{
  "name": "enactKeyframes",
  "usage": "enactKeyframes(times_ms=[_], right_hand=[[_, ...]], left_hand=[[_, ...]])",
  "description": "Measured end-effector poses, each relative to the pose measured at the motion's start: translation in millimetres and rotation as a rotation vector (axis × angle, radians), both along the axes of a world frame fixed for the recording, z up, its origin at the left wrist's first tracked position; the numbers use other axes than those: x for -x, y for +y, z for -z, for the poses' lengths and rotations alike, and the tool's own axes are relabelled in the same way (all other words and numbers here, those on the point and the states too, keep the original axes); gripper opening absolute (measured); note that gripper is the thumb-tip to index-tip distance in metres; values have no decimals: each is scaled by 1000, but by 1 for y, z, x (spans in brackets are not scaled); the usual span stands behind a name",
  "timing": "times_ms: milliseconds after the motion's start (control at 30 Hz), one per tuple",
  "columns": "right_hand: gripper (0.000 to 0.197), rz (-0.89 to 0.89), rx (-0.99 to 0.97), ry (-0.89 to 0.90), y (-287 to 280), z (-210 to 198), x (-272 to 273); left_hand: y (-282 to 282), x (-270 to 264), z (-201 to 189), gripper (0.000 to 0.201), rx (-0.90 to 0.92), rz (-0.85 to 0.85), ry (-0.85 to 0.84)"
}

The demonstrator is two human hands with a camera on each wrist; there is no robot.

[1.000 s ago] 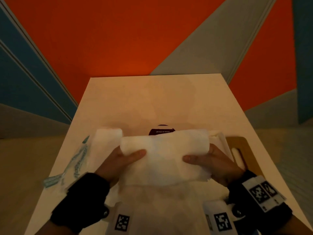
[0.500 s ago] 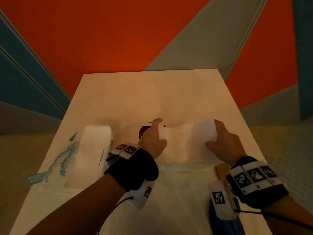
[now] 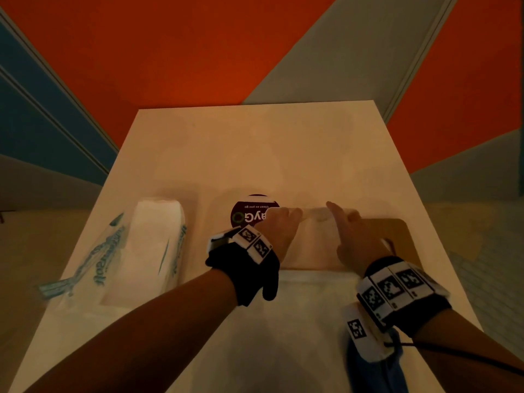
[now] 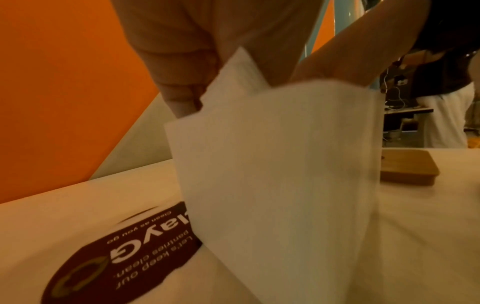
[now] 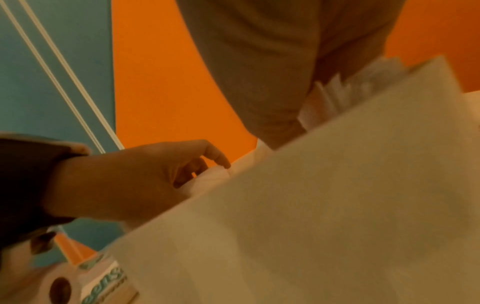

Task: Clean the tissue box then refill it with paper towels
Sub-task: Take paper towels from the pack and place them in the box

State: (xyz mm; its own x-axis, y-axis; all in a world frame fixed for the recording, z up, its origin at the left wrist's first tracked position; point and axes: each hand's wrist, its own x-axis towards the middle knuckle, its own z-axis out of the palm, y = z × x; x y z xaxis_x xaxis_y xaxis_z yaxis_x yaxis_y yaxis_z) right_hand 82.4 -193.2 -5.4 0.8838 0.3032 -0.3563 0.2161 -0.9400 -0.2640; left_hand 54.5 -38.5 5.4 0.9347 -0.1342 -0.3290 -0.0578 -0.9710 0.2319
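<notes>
The white tissue box point(image 3: 312, 251) stands upright in the middle of the table, its wall filling the left wrist view point(image 4: 272, 174) and the right wrist view point(image 5: 311, 205). A folded stack of white paper towels point(image 3: 314, 219) sits in its open top, with edges showing at the rim point(image 5: 348, 92). My left hand point(image 3: 280, 228) curls over the stack's left end, fingers reaching down inside the box point(image 4: 182, 82). My right hand point(image 3: 351, 236) holds the right end, index finger stretched along the top. How deep the stack sits is hidden.
A wooden lid point(image 3: 397, 231) lies flat on the table right of the box. An opened plastic pack of paper towels point(image 3: 147, 245) lies at the left. A dark red round sticker point(image 3: 246, 214) marks the white table point(image 3: 255, 151). Blue cloth point(image 3: 374, 370) lies near my right wrist.
Both hands carried the towel stack forward from in front of me and lowered it into the box's top. The hands have drawn closer together.
</notes>
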Motion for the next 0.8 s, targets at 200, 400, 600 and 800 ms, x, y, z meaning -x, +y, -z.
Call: enactKeyframes(times_ms=[200, 400, 600, 800], right_hand=[[66, -123, 18, -194, -10, 0, 9], [19, -667, 166, -296, 1, -23, 9], [28, -477, 396, 287, 19, 0, -14], [30, -491, 417, 359, 22, -1, -20]], left_hand=[[2, 4, 9, 62, -46, 23, -90], [4, 9, 6, 29, -101, 321, -1], [0, -14, 28, 32, -184, 366, 499], [14, 2, 13, 33, 102, 251, 225]])
